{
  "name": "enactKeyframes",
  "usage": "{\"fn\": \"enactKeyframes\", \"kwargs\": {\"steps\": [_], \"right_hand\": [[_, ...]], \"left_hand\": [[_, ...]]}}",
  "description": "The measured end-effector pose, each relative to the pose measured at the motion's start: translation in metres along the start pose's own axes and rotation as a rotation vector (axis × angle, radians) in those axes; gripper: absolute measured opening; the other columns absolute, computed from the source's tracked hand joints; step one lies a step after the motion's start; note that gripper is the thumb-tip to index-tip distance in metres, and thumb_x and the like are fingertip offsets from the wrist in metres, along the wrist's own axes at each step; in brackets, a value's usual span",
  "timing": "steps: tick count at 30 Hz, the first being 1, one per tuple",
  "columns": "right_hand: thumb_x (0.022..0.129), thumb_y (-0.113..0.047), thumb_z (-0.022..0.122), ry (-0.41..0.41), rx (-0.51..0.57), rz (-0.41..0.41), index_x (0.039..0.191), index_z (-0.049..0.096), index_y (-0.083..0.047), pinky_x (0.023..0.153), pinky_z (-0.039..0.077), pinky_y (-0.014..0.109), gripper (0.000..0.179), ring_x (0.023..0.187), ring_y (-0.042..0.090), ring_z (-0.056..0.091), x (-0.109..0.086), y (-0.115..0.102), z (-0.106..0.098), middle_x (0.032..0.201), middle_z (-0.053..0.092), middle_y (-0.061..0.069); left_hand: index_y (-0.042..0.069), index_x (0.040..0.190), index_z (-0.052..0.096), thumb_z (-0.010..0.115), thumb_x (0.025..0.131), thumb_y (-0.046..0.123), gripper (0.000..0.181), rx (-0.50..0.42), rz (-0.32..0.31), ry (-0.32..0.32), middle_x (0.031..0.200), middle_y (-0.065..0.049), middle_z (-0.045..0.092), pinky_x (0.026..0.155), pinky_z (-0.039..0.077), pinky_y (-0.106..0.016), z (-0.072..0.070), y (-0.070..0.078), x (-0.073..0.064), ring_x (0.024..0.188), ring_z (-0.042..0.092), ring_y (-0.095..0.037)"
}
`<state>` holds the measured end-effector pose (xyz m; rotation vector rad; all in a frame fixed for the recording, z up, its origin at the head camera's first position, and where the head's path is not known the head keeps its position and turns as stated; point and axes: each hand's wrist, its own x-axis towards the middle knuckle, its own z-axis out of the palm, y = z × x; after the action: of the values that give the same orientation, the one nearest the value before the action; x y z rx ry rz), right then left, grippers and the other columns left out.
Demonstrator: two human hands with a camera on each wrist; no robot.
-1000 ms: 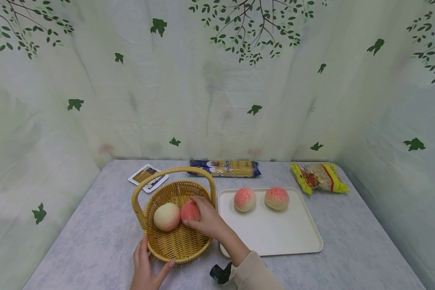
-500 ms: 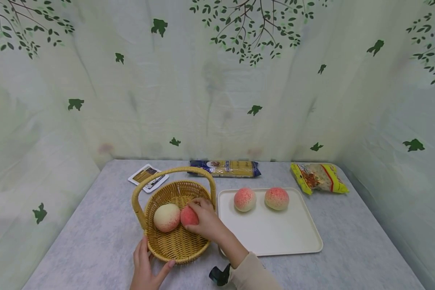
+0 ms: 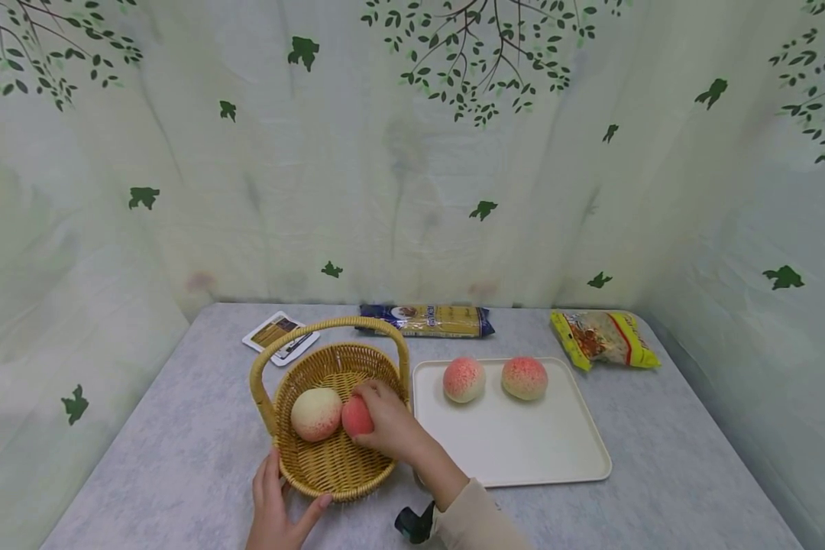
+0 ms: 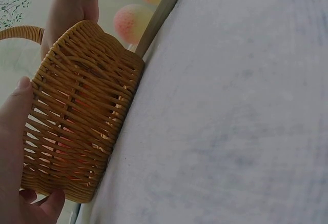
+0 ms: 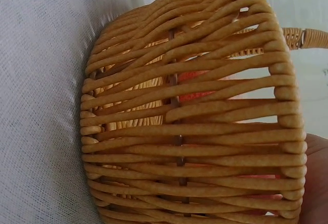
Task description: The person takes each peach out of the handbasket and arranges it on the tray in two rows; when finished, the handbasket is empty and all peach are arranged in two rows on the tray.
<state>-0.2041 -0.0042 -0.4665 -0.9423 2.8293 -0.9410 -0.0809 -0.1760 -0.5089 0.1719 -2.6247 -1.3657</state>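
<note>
In the head view, my right hand (image 3: pixel 390 429) reaches into a round wicker basket (image 3: pixel 337 466) and grips a pinkish-red peach (image 3: pixel 357 416). Right beside it in the basket lies a paler cream peach (image 3: pixel 315 415) with a pink blush. My left hand (image 3: pixel 279 504) holds the basket's near left side, thumb by the front rim and fingers along the wall. The left wrist view shows that thumb (image 4: pixel 18 98) at the rim and fingertips (image 4: pixel 51 203) against the weave. Basket weave (image 5: pixel 220 131) fills most of the right wrist view, hiding most of the right hand.
A cream tray (image 3: pixel 509 451) right of the basket bears two speckled peaches (image 3: pixel 464 380) at its far side. Behind lie a white packet (image 3: pixel 282 338), a blue-and-gold packet (image 3: pixel 426 320) and a yellow bag (image 3: pixel 605 338). The basket's tall handle (image 3: pixel 330 325) arches over it.
My right hand and the red peach have shifted slightly left and toward me inside the basket. The left hand and basket have stayed in place.
</note>
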Motion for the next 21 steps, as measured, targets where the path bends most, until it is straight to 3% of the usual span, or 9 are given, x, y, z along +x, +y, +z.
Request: {"fn": "enactKeyframes", "kwargs": {"steps": [2, 6, 9, 13, 21], "right_hand": [[0.070, -0.022, 0.078, -0.001, -0.016, 0.006, 0.126, 0.047, -0.009, 0.089, 0.044, 0.031, 0.066, 0.111, 0.020, 0.045, 0.000, 0.000, 0.001, 0.125, 0.042, 0.009], [0.069, -0.023, 0.078, -0.002, -0.063, -0.001, 0.127, 0.047, -0.009, 0.091, 0.042, 0.033, 0.067, 0.113, 0.023, 0.044, -0.001, -0.001, 0.001, 0.126, 0.042, 0.010], [0.070, -0.024, 0.077, 0.012, -0.084, -0.010, 0.125, 0.048, -0.010, 0.093, 0.040, 0.035, 0.064, 0.114, 0.023, 0.043, -0.003, -0.002, 0.002, 0.125, 0.045, 0.009], [0.070, -0.027, 0.076, 0.046, -0.042, -0.002, 0.123, 0.048, -0.012, 0.090, 0.043, 0.035, 0.062, 0.112, 0.022, 0.043, -0.006, -0.002, 0.002, 0.122, 0.046, 0.007], [0.072, -0.033, 0.075, 0.105, 0.208, -0.001, 0.130, 0.046, -0.018, 0.077, 0.050, 0.034, 0.066, 0.109, 0.021, 0.045, -0.019, -0.002, -0.010, 0.129, 0.039, 0.005]], "left_hand": [[0.002, 0.142, -0.010, 0.068, 0.079, 0.039, 0.107, -0.005, 0.004, 0.002, 0.135, -0.030, 0.002, 0.089, 0.036, -0.056, 0.000, -0.001, 0.000, 0.121, 0.019, -0.045], [0.006, 0.143, -0.011, 0.067, 0.079, 0.042, 0.107, 0.038, -0.004, 0.012, 0.136, -0.027, 0.002, 0.093, 0.041, -0.034, 0.003, -0.008, 0.001, 0.121, 0.021, -0.039], [0.008, 0.143, -0.010, 0.067, 0.078, 0.043, 0.107, 0.058, 0.006, 0.033, 0.137, -0.025, 0.004, 0.091, 0.043, -0.030, 0.005, -0.009, 0.001, 0.121, 0.023, -0.037], [0.004, 0.143, -0.009, 0.069, 0.078, 0.039, 0.107, 0.001, 0.028, 0.028, 0.135, -0.029, 0.003, 0.087, 0.040, -0.054, 0.003, -0.003, 0.001, 0.120, 0.020, -0.043], [-0.002, 0.140, -0.012, 0.068, 0.079, 0.038, 0.109, -0.012, -0.067, -0.050, 0.136, -0.031, -0.001, 0.091, 0.036, -0.055, -0.003, 0.006, 0.002, 0.123, 0.017, -0.045]]}}
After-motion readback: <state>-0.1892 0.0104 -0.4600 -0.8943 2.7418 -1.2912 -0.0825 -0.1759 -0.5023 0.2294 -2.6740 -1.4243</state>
